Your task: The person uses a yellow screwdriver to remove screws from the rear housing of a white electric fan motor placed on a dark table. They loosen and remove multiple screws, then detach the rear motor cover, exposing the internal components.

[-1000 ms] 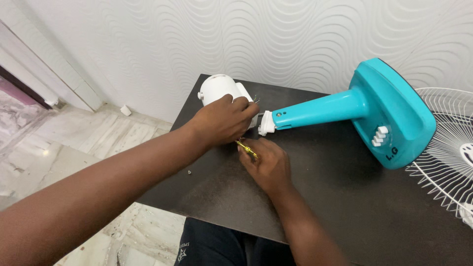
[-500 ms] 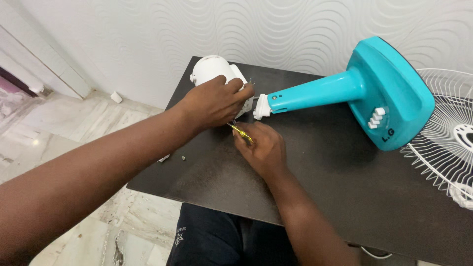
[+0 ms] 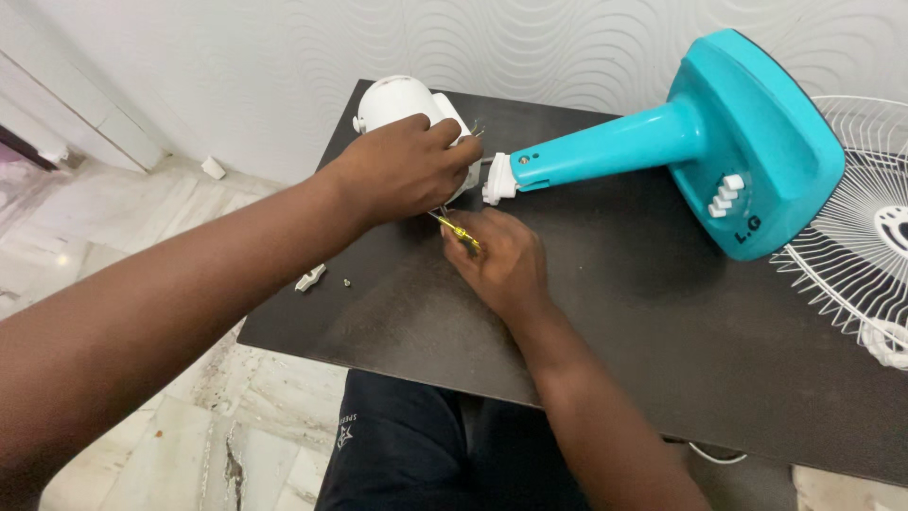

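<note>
A white fan motor housing (image 3: 397, 97) lies at the far left of a dark table (image 3: 605, 303). My left hand (image 3: 402, 170) is clamped over its near end. A turquoise fan stand (image 3: 681, 132) lies on its side, its white neck end (image 3: 498, 180) pointing at the housing. My right hand (image 3: 501, 265) grips a small yellow screwdriver (image 3: 457, 231), whose tip points up under my left hand toward the housing.
A white wire fan guard (image 3: 865, 237) rests at the table's right edge. A small screw (image 3: 347, 281) and a small white plastic part (image 3: 309, 278) lie near the table's left edge. Behind is a textured white wall; marble floor lies at left.
The view has tilted down and shifted, so everything sits higher in frame and the small white part has come into sight. Both hands keep their grips on the housing and screwdriver.
</note>
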